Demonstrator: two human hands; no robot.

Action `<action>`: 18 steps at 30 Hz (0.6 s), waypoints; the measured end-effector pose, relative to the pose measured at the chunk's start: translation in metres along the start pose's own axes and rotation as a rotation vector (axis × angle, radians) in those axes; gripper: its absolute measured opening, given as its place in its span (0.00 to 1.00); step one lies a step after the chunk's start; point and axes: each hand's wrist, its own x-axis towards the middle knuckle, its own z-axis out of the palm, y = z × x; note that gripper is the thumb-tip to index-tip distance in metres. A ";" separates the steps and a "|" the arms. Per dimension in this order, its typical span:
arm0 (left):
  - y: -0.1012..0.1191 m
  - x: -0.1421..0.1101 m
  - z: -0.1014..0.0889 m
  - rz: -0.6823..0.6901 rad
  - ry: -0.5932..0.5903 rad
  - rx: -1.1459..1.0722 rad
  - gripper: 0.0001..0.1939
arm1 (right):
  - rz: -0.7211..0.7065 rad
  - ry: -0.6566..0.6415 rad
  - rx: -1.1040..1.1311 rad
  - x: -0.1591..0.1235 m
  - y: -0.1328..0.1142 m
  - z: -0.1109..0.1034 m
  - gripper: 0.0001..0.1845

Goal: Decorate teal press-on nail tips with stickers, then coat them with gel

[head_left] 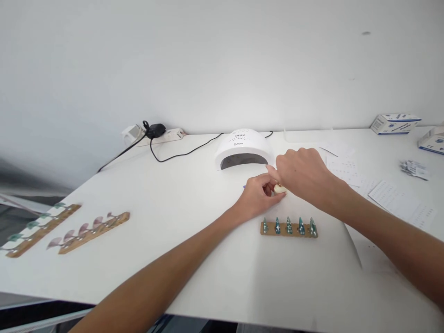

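My left hand pinches a small cream-coloured container just in front of the lamp. Directly over that container is my right hand, closed with its knuckles up and thumb pointing left; whatever its fingers grip is hidden. Nearer to me lies a brown strip bearing several upright green-teal false nails with pale star patterns. Behind both hands stands a white nail lamp, its dark opening facing me.
Two wooden strips hold nails on stems, one set green, one pinkish, at the left. A power strip and black cable run along the wall. Printed papers, foil sachets and small boxes are at the right.
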 end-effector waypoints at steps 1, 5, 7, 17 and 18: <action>0.000 0.000 -0.001 0.004 -0.005 -0.005 0.11 | -0.027 -0.028 -0.022 0.001 -0.001 0.000 0.18; -0.001 0.003 -0.006 0.007 -0.062 -0.074 0.11 | -0.195 -0.092 -0.149 0.004 0.004 0.003 0.11; -0.001 0.003 -0.009 0.002 -0.088 -0.093 0.11 | -0.267 -0.077 -0.191 0.006 0.011 0.008 0.12; 0.000 0.003 -0.019 0.021 -0.216 -0.133 0.08 | -0.426 0.034 -0.016 0.008 0.027 0.024 0.14; 0.000 0.003 -0.020 0.032 -0.232 -0.127 0.07 | -0.449 0.021 -0.035 0.008 0.027 0.022 0.15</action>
